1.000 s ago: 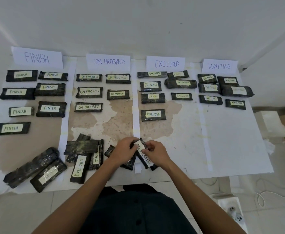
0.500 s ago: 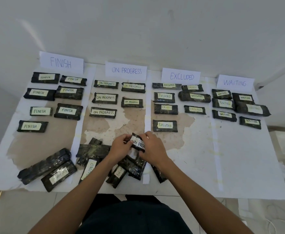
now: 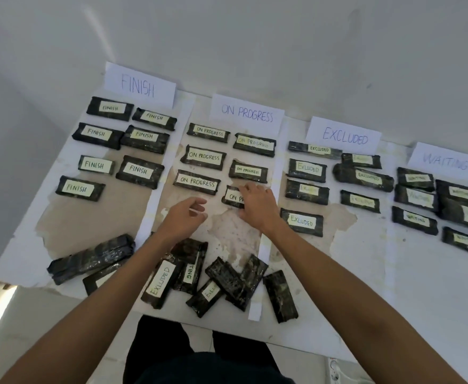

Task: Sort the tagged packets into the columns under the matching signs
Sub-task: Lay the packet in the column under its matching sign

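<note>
1. Unsorted pile [image 3: 227, 278]: lies at the 6 o'clock edge of the table [image 3: 338, 286], nearest the person. One EXCLUDED packet [image 3: 159, 281] shows its tag. Several others lie tag-down or half hidden.

2. Left hand [image 3: 184, 217]: hovers at 12 o'clock from the pile, fingers loosely curled, holding nothing.

3. Right hand [image 3: 257, 206]: at 3 o'clock from the left hand. It grips the right end of the ON PROGRESS packet [image 3: 233, 196], which appears to lie flat, near another tagged packet at its 12 o'clock.

4. ON PROGRESS sign [image 3: 246, 115]: at 12 o'clock, heading that column. Tag and sign match.

Step in hand, as judged: placement, release pending. The next move calls for letting go and reaching to 6 o'clock. A tag must be read before a column is chosen, so tag-down packets need turning first.
</note>
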